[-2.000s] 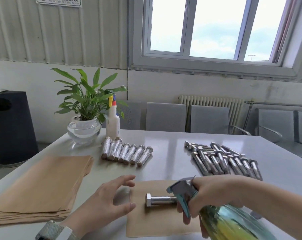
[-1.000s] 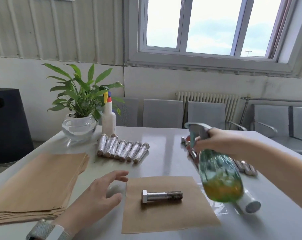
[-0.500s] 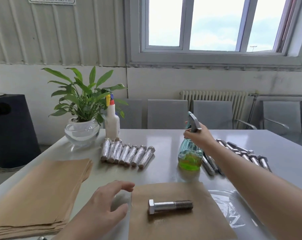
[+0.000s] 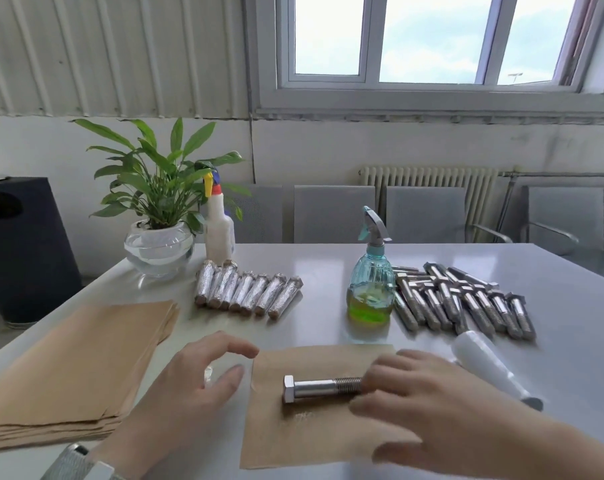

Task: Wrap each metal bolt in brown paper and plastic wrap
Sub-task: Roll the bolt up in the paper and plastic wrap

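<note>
A bare metal bolt [image 4: 319, 389] lies on a single brown paper sheet [image 4: 314, 431] near the table's front edge, head to the left. My right hand [image 4: 418, 403] sits over the sheet's right side with relaxed fingers, fingertips at the bolt's threaded end. My left hand [image 4: 189, 386] hovers just left of the sheet, fingers loosely spread, holding nothing. A roll of plastic wrap [image 4: 491, 365] lies to the right. Several unwrapped bolts [image 4: 463, 303] are piled at the back right. Several wrapped bolts [image 4: 248, 292] lie in a row at the back middle.
A teal spray bottle [image 4: 371, 282] with green liquid stands behind the sheet. A stack of brown paper [image 4: 71, 368] lies at the left. A potted plant in a glass bowl [image 4: 158, 244] and a white squeeze bottle [image 4: 219, 230] stand at the back left.
My right hand set the spray bottle down beside the bolt pile, let it go and came back to the bolt's threaded end. The left hand has stayed beside the sheet.
</note>
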`<state>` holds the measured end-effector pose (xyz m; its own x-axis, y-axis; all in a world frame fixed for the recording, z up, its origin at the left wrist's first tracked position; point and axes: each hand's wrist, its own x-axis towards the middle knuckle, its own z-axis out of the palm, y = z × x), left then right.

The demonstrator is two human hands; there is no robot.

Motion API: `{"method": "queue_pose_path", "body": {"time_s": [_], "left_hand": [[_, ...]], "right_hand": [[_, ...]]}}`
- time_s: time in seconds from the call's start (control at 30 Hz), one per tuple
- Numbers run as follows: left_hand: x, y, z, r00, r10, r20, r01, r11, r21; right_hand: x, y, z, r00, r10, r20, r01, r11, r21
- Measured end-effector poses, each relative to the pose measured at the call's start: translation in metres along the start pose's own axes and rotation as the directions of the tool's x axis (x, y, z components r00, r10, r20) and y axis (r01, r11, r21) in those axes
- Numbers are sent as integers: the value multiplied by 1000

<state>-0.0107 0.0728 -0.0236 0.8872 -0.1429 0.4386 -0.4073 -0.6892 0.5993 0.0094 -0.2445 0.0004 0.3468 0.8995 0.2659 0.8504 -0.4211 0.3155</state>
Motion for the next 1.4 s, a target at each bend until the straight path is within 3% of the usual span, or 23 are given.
{"method": "queue_pose_path", "body": {"time_s": [0.1,0.23,0.3,0.47,0.6,0.9,1.1,1.27,1.4], "left_hand": [[6,15,-3,1000,-6,13,5,1000,12],[31,36,-7,963,53,265,-76,994,77],[42,42,0,952,74,298,-110,988,106],[40,32,15,966,199,165,-212,975,71],[35,20,14,947,159,280,-176,984,34],[36,19,14,910,56,411,-78,996,36],[36,19,14,902,31,430,-110,981,160],[33,21,26,944,61,325,-173,928,329],[34,21,34,961,86,262,-181,913,365]], "right_hand": [[1,-13,1,977,-47,206,39,998,41],[6,-15,4,967,-27,254,22,999,25],[9,-17,7,966,-3,258,-4,1000,25],[13,-12,15,992,91,91,-100,990,98],[9,-2,17,984,179,-24,-174,976,127],[20,-2,26,939,332,-90,-327,943,69],[25,1,31,901,403,-159,-397,915,66],[29,2,38,867,446,-222,-441,894,76],[31,2,44,851,467,-242,-463,883,74]]}}
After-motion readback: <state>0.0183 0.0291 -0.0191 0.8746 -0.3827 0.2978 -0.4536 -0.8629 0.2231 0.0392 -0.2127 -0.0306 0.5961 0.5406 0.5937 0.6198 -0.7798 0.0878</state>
